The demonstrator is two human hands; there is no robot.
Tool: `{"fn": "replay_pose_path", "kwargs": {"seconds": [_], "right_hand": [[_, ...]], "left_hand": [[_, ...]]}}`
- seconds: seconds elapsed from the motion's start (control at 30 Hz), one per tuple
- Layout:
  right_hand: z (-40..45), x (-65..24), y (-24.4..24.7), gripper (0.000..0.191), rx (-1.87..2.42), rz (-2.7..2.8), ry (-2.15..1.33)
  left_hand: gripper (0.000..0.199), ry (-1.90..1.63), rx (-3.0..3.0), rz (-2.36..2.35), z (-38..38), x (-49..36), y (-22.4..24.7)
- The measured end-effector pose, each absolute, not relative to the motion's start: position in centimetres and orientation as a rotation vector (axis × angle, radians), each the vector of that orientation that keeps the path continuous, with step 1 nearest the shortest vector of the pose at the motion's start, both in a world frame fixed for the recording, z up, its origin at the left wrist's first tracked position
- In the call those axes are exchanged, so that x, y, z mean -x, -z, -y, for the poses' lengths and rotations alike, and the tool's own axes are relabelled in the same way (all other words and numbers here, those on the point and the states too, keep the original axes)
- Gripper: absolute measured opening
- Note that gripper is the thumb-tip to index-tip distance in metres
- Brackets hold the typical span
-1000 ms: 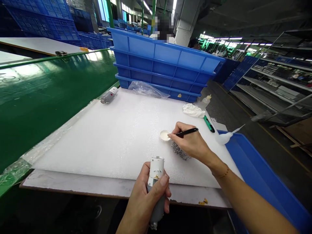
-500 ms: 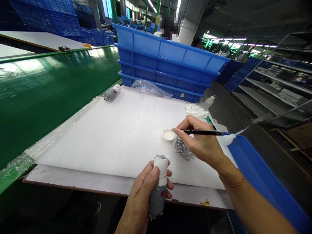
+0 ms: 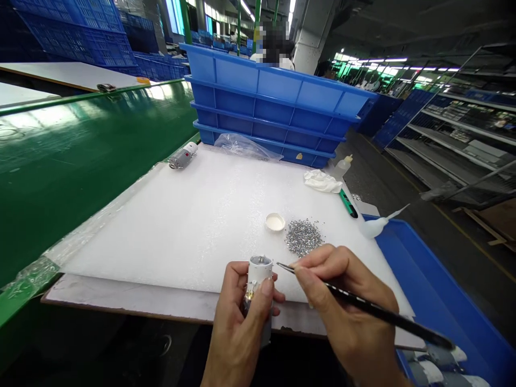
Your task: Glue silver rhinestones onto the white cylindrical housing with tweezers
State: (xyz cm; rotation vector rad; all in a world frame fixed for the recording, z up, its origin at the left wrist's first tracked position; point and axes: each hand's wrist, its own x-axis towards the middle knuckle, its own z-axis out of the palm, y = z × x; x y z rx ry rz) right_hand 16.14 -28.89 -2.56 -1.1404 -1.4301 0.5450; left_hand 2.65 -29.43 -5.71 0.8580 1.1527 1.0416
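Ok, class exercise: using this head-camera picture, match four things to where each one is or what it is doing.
1. Left hand
2. Right hand
3. Small white lid
4. Silver granules

A. Heaped on the foam sheet
B. Pinching a slender black tool
C. Beside the heap, touched by neither hand
D. Wrapped round a white-and-grey cylinder

Pairs: 1-D, 2-B, 3-C, 4-A

Stacked blue crates [image 3: 278, 97] stand behind a plastic bag [image 3: 244, 146] (green conveyor belt [image 3: 80, 161] alongside).
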Motion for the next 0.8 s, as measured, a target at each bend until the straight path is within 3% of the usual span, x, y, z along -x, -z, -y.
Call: {"fn": "replay_pose_path", "kwargs": {"seconds": [0.8], "right_hand": [[30.9, -14.0, 5.2, 0.02, 1.186, 1.293, -0.381]], "left_hand": [[0.024, -1.171, -1.148, -1.468, 29.7, -3.7, 5.8]]}}
